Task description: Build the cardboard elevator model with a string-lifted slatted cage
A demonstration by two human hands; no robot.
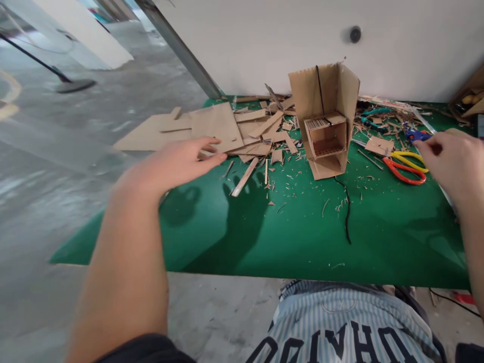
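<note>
My left hand (185, 161) is open, its fingers stretched and spread. It hangs above the green table, just in front of flat cardboard sheets (215, 126). My right hand (454, 159) is on the far right with fingers curled in. What it holds, if anything, is hidden. A blue tool (418, 135) lies by its fingertips, and scissors (406, 169) with red and yellow handles are to its left. Between the hands stands an upright cardboard structure (327, 121) with a small open box fixed inside. A black cord (320, 93) runs down its back, and another length lies in front.
Cardboard scraps (270, 131) litter the green tabletop (302, 242) along the white wall (264, 45). Teal-handled pliers (374, 121) lie at the back right. A cardboard box (469, 93) sits in the right corner. A black stand base (75, 85) is on the floor, left.
</note>
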